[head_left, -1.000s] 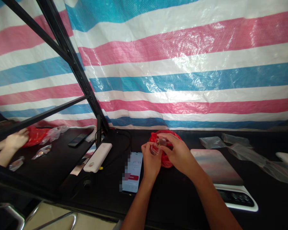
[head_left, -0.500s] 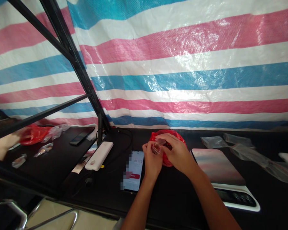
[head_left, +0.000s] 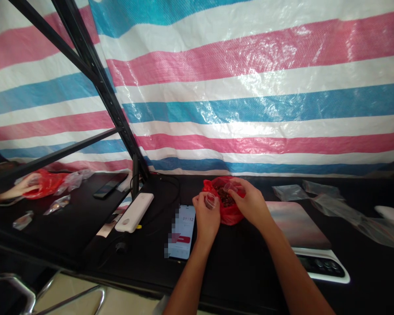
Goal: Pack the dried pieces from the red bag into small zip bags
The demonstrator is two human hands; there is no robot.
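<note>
My left hand is closed around a small clear plastic cup at the near left edge of a red plastic bag. Small brown bits, too fine to name, fill the open bag. Above its right side, my right hand pinches another small clear plastic cup, tilted over the bits. What that second cup contains is not clear. Left of my left wrist lies a lit phone showing a timer.
A digital scale sits right of my right forearm, with clear zip bags beyond. White power bank and cables lie left. Past the black metal frame, another person's hand reaches into a red bag.
My hands have moved apart from close together, my right hand shifting rightward with its cup. The brown bits in the bag now show. The other person's hand has also shifted.
</note>
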